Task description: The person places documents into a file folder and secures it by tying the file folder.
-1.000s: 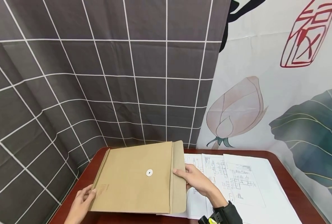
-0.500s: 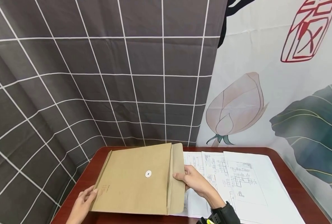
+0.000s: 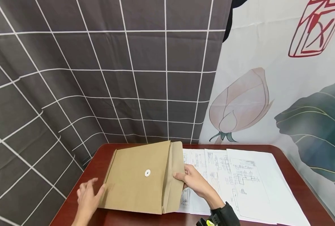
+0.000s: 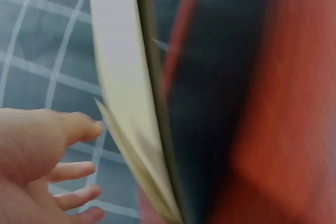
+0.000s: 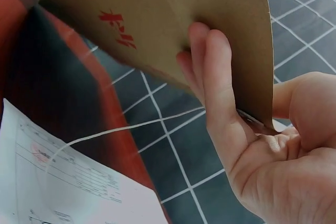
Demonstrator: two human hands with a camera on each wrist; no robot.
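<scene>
A brown kraft-paper document envelope with a white button on its face is held up over the table in the head view. My right hand pinches its flap, thumb on the front; in the right wrist view the fingers press the back, near red printing. A white string trails from the envelope there. My left hand is at the lower left edge, fingers spread, thumb tip right at the edge. In the left wrist view the left hand stands beside the envelope's thin side, gripping nothing.
Several white sheets with printed technical drawings lie on the right half of the dark red table. A grey gridded cloth hangs behind and to the left; a white cloth with a lotus print hangs at right.
My left hand has loosened its grip on the envelope's left edge and spread its fingers. The envelope has turned slightly, and its flap stands wider from the body. The right hand keeps its pinch.
</scene>
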